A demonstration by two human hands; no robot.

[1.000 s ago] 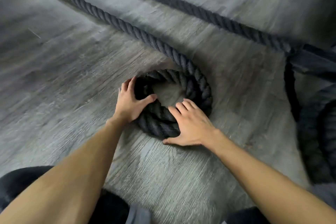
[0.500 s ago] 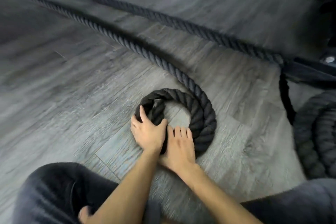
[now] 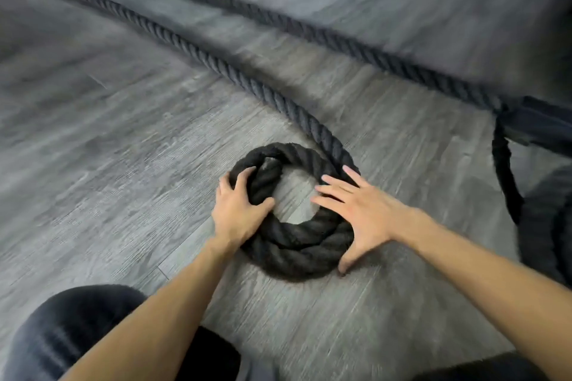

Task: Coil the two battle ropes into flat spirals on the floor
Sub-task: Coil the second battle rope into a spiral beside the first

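our left hand (image 3: 238, 213) curled round the thick twisted black rope (image 3: 294, 244); right hand (image 3: 362, 213) flat on the coil, fingers spread, grey wood-grain floor (image 3: 123, 164)

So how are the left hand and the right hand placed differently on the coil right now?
The left hand curls its fingers around the rope at the coil's left side, gripping it; the right hand lies flat and spread on the right side, pressing, not gripping. Both touch the same coil on the floor.

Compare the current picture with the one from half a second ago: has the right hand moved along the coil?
Yes. The right hand has slid from the coil's near side, beside the left hand, round to its right side.
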